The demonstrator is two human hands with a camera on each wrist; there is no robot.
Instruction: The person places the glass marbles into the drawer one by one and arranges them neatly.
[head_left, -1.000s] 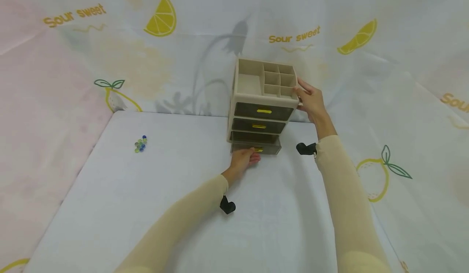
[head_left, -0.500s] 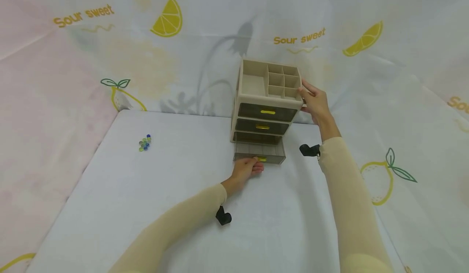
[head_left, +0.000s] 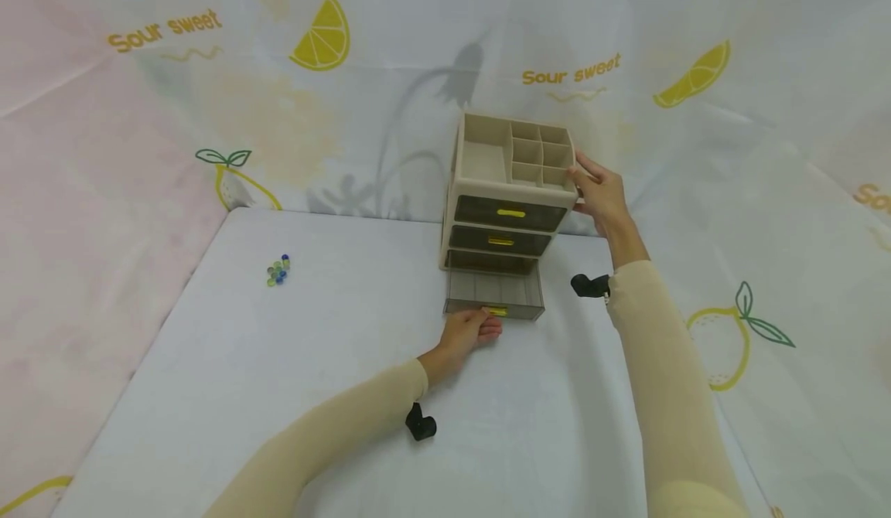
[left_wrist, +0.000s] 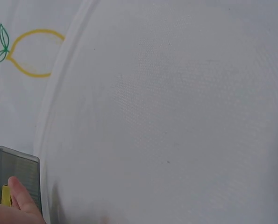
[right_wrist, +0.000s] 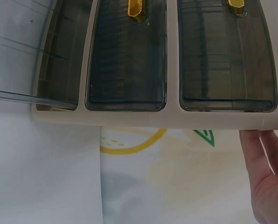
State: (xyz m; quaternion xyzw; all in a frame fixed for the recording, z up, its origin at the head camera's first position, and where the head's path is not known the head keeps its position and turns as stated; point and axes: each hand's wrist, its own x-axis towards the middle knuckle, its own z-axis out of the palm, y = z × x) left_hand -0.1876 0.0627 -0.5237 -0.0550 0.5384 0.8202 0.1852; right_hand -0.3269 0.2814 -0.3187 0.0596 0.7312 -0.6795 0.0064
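Observation:
A beige desktop drawer organizer [head_left: 452, 193] stands against the back cloth, with compartments on top and three smoky drawers with yellow handles. Its bottom drawer [head_left: 518, 290] is pulled far out, and no contents show inside. My left hand [head_left: 465, 334] is at that drawer's front, thumb and fingers pinching the yellow handle [head_left: 497, 311]. In the left wrist view, a finger lies along the drawer front [left_wrist: 24, 168] beside the handle. My right hand [head_left: 604, 199] holds the organizer's upper right side, a fingertip over the top rim. From the right wrist, two fingers [right_wrist: 255, 158] touch the side wall.
A small cluster of blue and green glass marbles [head_left: 278, 270] lies on the left of the white table [head_left: 348, 286]. Lemon-printed cloth [head_left: 390, 31] hangs behind and on both sides. The two upper drawers [head_left: 510, 212] are closed.
My left hand has drawn the bottom drawer further out toward me. The right hand has stayed on the organizer's side. The marbles lie as before; the head view has shifted slightly.

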